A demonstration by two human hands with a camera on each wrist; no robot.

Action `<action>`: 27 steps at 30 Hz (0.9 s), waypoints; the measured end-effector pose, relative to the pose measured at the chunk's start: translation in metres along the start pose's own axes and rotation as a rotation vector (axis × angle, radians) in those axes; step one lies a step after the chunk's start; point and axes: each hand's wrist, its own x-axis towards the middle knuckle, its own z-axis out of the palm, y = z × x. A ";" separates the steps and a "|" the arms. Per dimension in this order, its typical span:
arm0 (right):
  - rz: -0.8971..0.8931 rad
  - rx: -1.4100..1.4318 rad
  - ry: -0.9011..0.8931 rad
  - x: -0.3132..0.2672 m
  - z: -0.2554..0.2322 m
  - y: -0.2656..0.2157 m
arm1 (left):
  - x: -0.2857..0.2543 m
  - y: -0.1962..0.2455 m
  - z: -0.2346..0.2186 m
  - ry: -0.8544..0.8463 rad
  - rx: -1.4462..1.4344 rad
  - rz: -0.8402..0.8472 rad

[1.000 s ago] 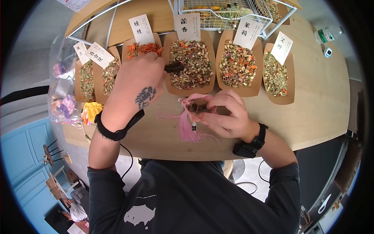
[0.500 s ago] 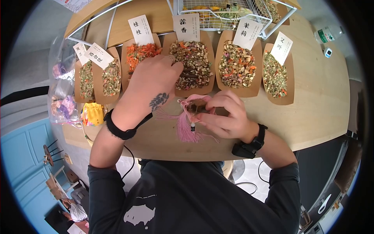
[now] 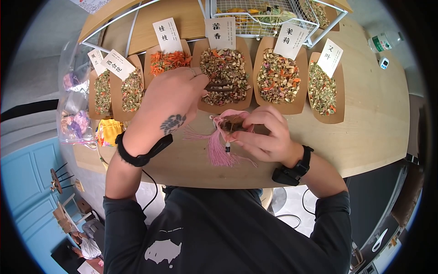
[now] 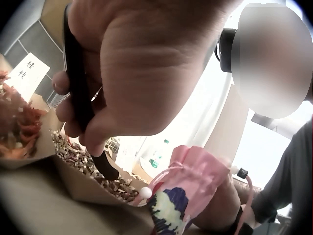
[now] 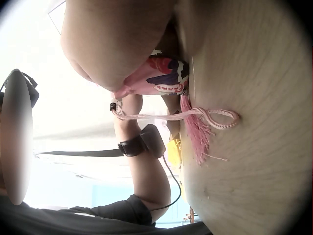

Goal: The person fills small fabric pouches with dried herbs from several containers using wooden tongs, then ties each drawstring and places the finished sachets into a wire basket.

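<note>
My left hand grips a pair of dark tongs, thumb and fingers curled round the arms. The tips reach into the mixed dried herbs of a brown paper tray, in front of my body and behind the pouch. At the table's front my right hand pinches the rim of a pink drawstring pouch and keeps its mouth spread. Brown material shows inside the opening. Printed dark and cream shapes cover the pouch's side, and a pink tassel trails on the table.
More paper trays flank the middle one: orange petals to the left, a herb mix and a greener mix to the right. Name cards stand in them. A white wire basket sits behind. A yellow pouch lies at left, a bottle far right.
My left hand has shifted off the orange petals toward the middle tray, and the tong tips now lie among its herbs. My right hand and the pink pouch stay about where they were.
</note>
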 end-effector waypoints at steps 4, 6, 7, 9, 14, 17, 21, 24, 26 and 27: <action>0.009 -0.007 -0.010 -0.001 -0.001 0.000 | -0.010 0.016 -0.031 0.068 -0.129 0.002; 0.005 -0.011 -0.013 -0.001 0.000 0.001 | -0.018 0.026 -0.045 0.021 -0.211 -0.004; 0.005 -0.010 -0.012 -0.001 0.000 0.001 | -0.021 0.030 -0.049 -0.002 -0.253 -0.009; 0.002 -0.007 -0.013 -0.001 0.000 0.001 | -0.025 0.035 -0.048 -0.087 -0.225 -0.021; -0.001 -0.007 -0.018 -0.001 -0.001 0.000 | -0.018 0.021 -0.048 -0.074 -0.232 -0.137; -0.003 0.000 -0.017 -0.001 -0.001 0.000 | -0.004 -0.004 -0.036 0.008 -0.111 -0.235; 0.026 -0.001 -0.022 -0.001 -0.001 -0.001 | 0.018 -0.024 -0.009 0.012 0.133 -0.310; 0.030 -0.001 -0.018 -0.004 0.000 -0.001 | 0.031 -0.023 0.000 -0.046 0.200 -0.329; 0.027 -0.001 -0.011 -0.003 0.000 -0.001 | 0.036 -0.022 0.003 -0.063 0.199 -0.321; 0.025 -0.001 -0.007 -0.003 0.001 0.000 | 0.037 -0.022 0.004 -0.065 0.180 -0.312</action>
